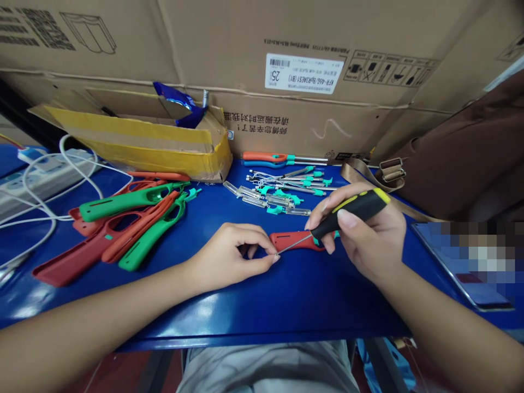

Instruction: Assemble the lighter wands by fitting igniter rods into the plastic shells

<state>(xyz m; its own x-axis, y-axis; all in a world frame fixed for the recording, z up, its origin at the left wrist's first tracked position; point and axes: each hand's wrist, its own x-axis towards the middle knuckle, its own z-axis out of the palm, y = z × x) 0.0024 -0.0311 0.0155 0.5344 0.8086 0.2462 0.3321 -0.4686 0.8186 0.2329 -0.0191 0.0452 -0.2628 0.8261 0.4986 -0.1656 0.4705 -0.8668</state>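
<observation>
My right hand (372, 240) grips a black and yellow screwdriver (354, 210), its thin shaft slanting down to the left. The shaft's tip meets the fingertips of my left hand (229, 254), where thumb and forefinger pinch together. Something tiny and bright shows at that point, too small to name. Just behind the shaft, a red lighter casing (289, 240) lies on the blue table (245, 311), partly hidden by my right fingers. Beyond it are lighter inner parts (282, 199): clear fuel tanks, teal pieces, wires and metal tubes.
Red and green lighter casings (135, 218) lie piled at left, near a power strip (61, 174) with white cables. An open cardboard box (164, 147) stands behind them. Assembled long lighters (282, 159) rest by the large carton (245, 65). A phone (462, 267) lies at right.
</observation>
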